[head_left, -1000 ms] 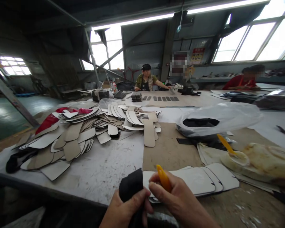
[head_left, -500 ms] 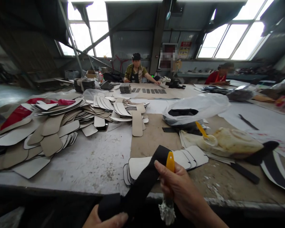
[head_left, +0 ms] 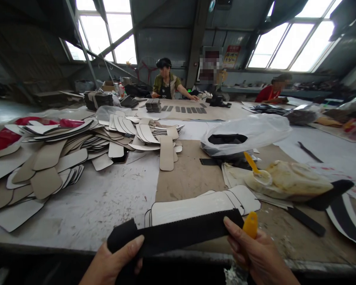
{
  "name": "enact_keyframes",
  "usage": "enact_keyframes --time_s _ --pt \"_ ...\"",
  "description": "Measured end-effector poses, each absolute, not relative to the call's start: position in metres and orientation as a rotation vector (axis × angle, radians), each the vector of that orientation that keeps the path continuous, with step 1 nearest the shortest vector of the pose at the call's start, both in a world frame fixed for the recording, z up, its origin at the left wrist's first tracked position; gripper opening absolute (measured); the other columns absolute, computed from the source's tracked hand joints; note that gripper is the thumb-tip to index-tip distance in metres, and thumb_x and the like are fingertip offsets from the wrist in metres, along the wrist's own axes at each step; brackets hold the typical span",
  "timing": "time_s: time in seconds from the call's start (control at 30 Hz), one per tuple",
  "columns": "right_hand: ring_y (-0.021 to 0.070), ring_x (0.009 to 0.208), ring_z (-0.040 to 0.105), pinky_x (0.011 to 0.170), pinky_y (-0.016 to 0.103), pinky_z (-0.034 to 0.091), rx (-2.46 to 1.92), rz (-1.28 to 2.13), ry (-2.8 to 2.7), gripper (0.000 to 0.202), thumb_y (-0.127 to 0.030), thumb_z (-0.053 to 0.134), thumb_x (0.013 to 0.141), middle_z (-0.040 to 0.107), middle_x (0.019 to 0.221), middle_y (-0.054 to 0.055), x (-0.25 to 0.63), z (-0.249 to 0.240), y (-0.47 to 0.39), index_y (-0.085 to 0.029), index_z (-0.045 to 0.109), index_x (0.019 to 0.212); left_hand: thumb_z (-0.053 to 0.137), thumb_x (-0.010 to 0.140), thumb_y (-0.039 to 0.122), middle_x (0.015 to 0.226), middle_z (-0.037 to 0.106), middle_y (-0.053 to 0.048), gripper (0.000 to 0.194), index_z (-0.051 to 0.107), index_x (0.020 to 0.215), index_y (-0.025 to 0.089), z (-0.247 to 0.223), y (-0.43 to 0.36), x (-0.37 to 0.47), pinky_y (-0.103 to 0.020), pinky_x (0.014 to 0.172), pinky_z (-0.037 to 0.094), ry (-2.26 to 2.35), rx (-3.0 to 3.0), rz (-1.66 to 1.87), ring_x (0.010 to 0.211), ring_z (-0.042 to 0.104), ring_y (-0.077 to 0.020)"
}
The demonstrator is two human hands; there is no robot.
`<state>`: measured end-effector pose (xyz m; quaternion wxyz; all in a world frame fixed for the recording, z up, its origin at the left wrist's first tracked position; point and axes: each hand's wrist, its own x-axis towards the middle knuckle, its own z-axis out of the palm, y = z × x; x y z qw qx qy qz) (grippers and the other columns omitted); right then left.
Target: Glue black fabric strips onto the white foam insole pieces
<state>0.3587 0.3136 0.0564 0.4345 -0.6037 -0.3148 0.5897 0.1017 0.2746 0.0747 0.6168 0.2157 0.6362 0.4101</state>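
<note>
A long black strip of fabric or leather-like material [head_left: 186, 233] is stretched nearly level between my hands, over the table's front edge. My left hand [head_left: 115, 253] grips its folded left end, thumb on top. The right end is pinched by my right hand [head_left: 255, 249], which also holds a yellow-handled brush [head_left: 250, 225] against the palm. The brush's lower end, caked with white paste, hangs below that hand. Just behind the strip lies a stack of white, dark-edged panels [head_left: 192, 208], its front partly covered by the strip.
Loose piles of beige and white panels [head_left: 47, 182] spread over the left of the table. To the right sit a plastic bag [head_left: 264, 128] around something black and a paste-smeared container [head_left: 296, 178] with a yellow scoop. Two people [head_left: 166, 85] work across the table.
The black strip has swung from a steep slant to almost level. My left hand rose and my right hand moved right and down, brush still in it. The view shifted slightly.
</note>
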Motion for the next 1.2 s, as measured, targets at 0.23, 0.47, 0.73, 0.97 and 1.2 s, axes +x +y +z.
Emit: enact_keyframes --time_s 0.23,0.47,0.73,0.97,1.2 --pt "0.0135 0.046 0.050 0.045 0.024 0.038 -1.821 0.502 -1.511 0.035 -0.054 0.059 0.070 0.054 0.051 -0.001 0.390 0.048 0.338 -0.020 0.054 0.060 0.072 0.055 0.042 0.043 0.054 0.003 0.028 0.060 0.061 0.017 0.082 0.316 0.114 -0.024 0.047 0.037 1.739 0.765 0.909 0.045 0.048 -0.0134" --pt "0.0171 0.061 0.059 0.055 0.026 0.039 -1.743 -0.279 -2.027 0.042 -0.051 0.031 0.089 0.062 0.070 0.005 0.397 0.021 0.353 -0.019 0.058 0.083 0.071 0.051 0.036 0.057 0.068 -0.003 0.024 0.064 0.062 0.016 0.066 0.333 0.131 -0.030 0.059 0.046 1.973 0.876 0.929 0.062 0.062 -0.0232" --pt "0.0182 0.061 0.058 0.056 0.029 0.037 -1.857 -0.317 -2.135 0.042 -0.047 0.023 0.091 0.061 0.067 0.004 0.387 0.020 0.361 -0.022 0.053 0.077 0.068 0.053 0.040 0.059 0.067 -0.009 0.028 0.061 0.062 0.015 0.039 0.335 0.134 -0.036 0.059 0.047 2.138 0.938 0.828 0.064 0.063 -0.0285" --pt "0.0189 0.055 0.057 0.050 0.029 0.036 -1.910 -0.342 -2.130 0.039 -0.047 0.023 0.090 0.058 0.061 0.002 0.386 0.021 0.362 -0.024 0.050 0.074 0.070 0.054 0.036 0.068 0.070 -0.009 0.028 0.063 0.068 0.013 0.044 0.333 0.133 -0.035 0.066 0.050 2.017 0.837 0.898 0.072 0.064 -0.0281" --pt "0.0195 0.048 0.057 0.045 0.028 0.034 -1.937 -0.245 -2.063 0.037 -0.052 0.030 0.087 0.056 0.054 0.001 0.398 0.010 0.366 -0.025 0.050 0.074 0.071 0.055 0.031 0.085 0.072 -0.008 0.038 0.062 0.087 0.012 0.043 0.331 0.137 -0.033 0.076 0.052 1.810 0.702 1.075 0.082 0.065 -0.0273"
